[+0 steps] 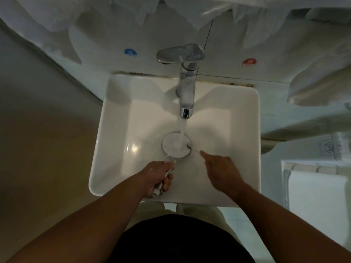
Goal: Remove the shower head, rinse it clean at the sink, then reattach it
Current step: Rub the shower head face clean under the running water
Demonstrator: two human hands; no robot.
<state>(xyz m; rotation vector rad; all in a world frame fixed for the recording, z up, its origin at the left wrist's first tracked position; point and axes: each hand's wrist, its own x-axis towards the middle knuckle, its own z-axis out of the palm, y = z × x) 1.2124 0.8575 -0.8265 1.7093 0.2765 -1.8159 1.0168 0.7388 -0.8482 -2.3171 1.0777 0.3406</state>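
Shower head, face up in the sink beneath the running tap so water strikes its plate; left hand wrapped round its handle, near side, steadying it; right hand empty, forefinger stretched toward the head's right rim, probably to rub it.

A bathroom: a white sink under a chrome tap running water, a blue sticker and a red sticker on the wall, white cloths hanging.
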